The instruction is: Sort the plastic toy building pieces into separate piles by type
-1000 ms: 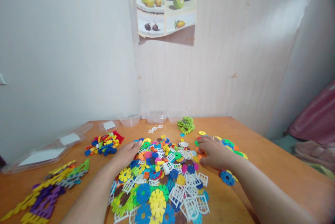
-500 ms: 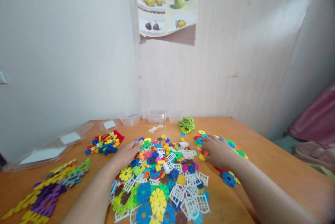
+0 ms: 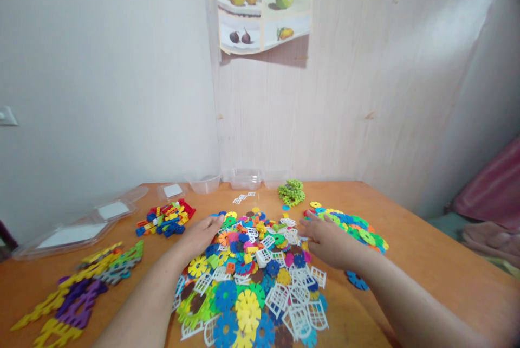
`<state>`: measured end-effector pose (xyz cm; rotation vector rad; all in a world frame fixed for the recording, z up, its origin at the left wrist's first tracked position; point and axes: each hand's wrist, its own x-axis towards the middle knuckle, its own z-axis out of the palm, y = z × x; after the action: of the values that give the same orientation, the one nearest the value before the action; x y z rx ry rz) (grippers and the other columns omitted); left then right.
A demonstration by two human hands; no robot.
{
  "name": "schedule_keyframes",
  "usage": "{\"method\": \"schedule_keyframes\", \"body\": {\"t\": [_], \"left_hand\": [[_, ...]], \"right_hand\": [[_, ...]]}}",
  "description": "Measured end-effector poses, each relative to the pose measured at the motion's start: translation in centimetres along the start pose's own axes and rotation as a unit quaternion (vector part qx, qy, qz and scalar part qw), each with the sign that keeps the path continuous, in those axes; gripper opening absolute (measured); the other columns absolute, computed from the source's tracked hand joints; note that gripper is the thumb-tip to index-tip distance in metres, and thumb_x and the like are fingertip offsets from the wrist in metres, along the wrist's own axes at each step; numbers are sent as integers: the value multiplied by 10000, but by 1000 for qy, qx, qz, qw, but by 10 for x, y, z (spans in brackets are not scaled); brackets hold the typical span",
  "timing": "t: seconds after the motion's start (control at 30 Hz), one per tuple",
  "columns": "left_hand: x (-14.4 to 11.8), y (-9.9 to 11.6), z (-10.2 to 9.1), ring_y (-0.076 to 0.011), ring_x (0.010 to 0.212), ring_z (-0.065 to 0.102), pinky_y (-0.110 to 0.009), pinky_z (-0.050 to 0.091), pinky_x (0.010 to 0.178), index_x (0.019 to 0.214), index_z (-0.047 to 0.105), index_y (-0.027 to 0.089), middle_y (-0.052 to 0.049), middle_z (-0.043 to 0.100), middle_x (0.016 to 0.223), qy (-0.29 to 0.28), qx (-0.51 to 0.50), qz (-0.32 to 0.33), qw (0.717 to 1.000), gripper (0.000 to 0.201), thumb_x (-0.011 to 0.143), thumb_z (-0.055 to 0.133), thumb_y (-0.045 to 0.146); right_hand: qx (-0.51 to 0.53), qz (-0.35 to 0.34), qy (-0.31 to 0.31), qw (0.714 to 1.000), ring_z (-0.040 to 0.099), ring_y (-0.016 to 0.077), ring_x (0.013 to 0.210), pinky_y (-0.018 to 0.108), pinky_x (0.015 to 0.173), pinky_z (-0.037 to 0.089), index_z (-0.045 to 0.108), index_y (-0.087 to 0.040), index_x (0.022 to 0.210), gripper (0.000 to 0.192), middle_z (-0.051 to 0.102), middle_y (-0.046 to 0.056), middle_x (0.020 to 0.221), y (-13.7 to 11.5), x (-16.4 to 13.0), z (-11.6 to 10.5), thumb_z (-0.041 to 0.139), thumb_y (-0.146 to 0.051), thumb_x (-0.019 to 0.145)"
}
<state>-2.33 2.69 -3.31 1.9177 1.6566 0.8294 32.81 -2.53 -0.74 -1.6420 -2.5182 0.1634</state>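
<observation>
While both my hands lay on the wooden table [image 3: 426,239], everything sat around one landmark, the big mixed heap [image 3: 252,277] of toy pieces:

Far left of heap: long flat yellow, purple and green strips [image 3: 77,288], well apart from it.
Left, farther back: small brick pile [image 3: 166,217], with clear lids [image 3: 73,231] beyond it.
Left hand [image 3: 201,235]: rested on the heap's left back edge, fingers loosely spread and flat, gripping nothing I could see.
Heap: coloured gear discs and white lattice pieces, between my two hands, running away from me.
Right hand [image 3: 327,239]: lay palm down on the heap's right back edge, fingers loosely open, nothing visibly held.
Nearer hand: the right one was closer to the sorted disc row [image 3: 353,226], just right of it.
Behind heap: green disc cluster [image 3: 291,192] and clear tubs [image 3: 244,179] by the wall.
</observation>
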Motion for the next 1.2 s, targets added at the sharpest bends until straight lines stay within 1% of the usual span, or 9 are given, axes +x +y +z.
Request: {"method": "schedule_keyframes", "body": {"t": [0.1,0.17,0.3,0.43,0.5,0.8,0.93,1.07,1.2], "left_hand": [[0,1,0,-298,1164,603,-376,439,1007,1161,684,177,-103,684,1225,-6,-5,-4,1000,700,844,361,711],[0,0,1,-296,1143,613,-376,450,994,1153,687,179,-96,691,1212,-8,-8,-4,1000,696,842,365,712],[1,-2,1,-300,1103,629,-372,468,965,1115,700,179,-89,704,1183,-11,-8,1,1000,689,835,372,716],[2,-3,1,-295,1094,631,-361,469,957,1055,706,184,-86,711,1164,-10,-7,7,1000,663,835,371,712],[1,-2,1,-295,1099,628,-360,466,960,1038,707,187,-85,715,1152,-4,-6,6,1000,658,831,373,714],[1,-2,1,-298,1087,629,-368,466,958,1053,708,184,-83,714,1154,0,-1,2,1000,645,833,389,699],[0,0,1,-293,1098,626,-372,452,980,1067,703,190,-78,712,1163,4,-7,1,1000,631,837,394,690],[-4,8,-2,-294,1092,632,-367,448,991,1014,712,177,-84,724,1133,1,-31,0,1000,628,834,402,693],[-9,15,-4,-295,1130,625,-357,445,1008,1006,723,177,-93,725,1140,18,-86,-16,996,633,814,442,711]], "right_hand": [[93,68,88,989,479,267,1324,416,1107,345,619,-150,1302,488,571,126,1389,1,7,5,407,-199,865],[175,88,116,974,541,251,1265,380,1069,396,570,-122,1350,502,594,136,1361,-5,10,11,380,-265,908],[248,88,112,958,527,262,1282,399,1091,374,541,-144,1376,518,572,132,1388,-25,13,33,409,-392,941],[251,105,121,955,370,266,1406,415,1164,271,451,-94,1436,596,421,172,1503,-42,15,53,421,-434,948],[263,102,126,951,347,268,1419,424,1167,268,417,-84,1454,612,396,183,1515,-47,15,58,410,-436,954],[332,53,121,934,365,260,1409,420,1148,309,466,-196,1422,546,445,117,1500,-55,16,58,393,-484,964],[348,56,125,927,392,257,1393,434,1154,301,442,-173,1450,593,454,124,1492,-56,16,60,395,-504,960],[364,58,145,918,406,253,1383,428,1167,283,462,-123,1436,628,479,143,1470,-54,17,59,381,-524,960],[396,40,148,905,432,252,1366,436,1167,287,505,-173,1409,608,522,114,1440,-53,18,58,406,-555,946]]}}
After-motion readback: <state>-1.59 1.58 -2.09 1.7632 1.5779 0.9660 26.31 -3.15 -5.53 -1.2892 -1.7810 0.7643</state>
